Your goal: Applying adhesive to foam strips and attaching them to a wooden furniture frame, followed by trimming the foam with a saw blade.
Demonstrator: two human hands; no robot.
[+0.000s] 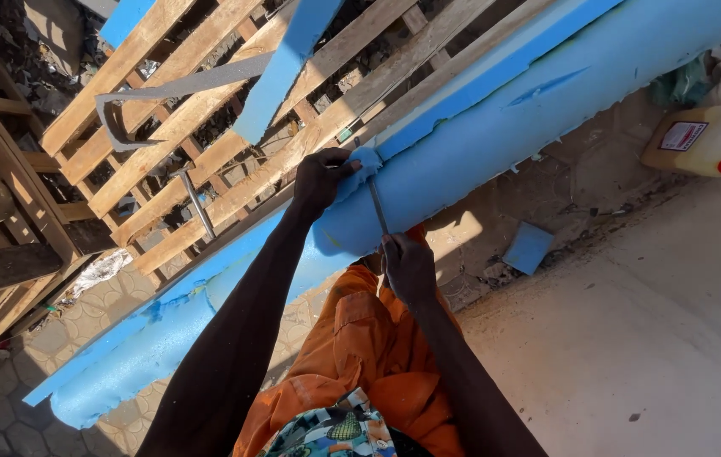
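Wooden pallets (208, 110): slatted frames filling the upper left of the frame, behind the foam.
Blue foam sheet (496, 127): a long slab, largest thing in hand, with its long axis running from the lower left of the frame up to the upper right; it lies across the person's lap, beyond both hands.
Orange trousers (360, 355): lower centre, under the foam's near edge.
Concrete floor (673, 322): right side, pale and dusty; patterned paving shows at the lower left.
Yellow jerrycan (703, 140): right edge, lying on its side with a red cap, well apart from the hands.
Foam offcut (528, 247): small blue square on the ground right of centre.
Left hand (320, 179): centre, closed on a torn flap of the foam's upper edge, pinching it up; this hand sits farther along toward the pallets.
Right hand (408, 269): just below centre, fist closed around the handle of a thin blade (376, 206).
Blade axis: points up and slightly left from the right fist toward the left hand, crossing the foam's long axis; its tip seems to meet the foam just beside the pinched flap, though that contact is hard to make out.
Nearer hand: the right is closer to the body, the left closer to the cut.
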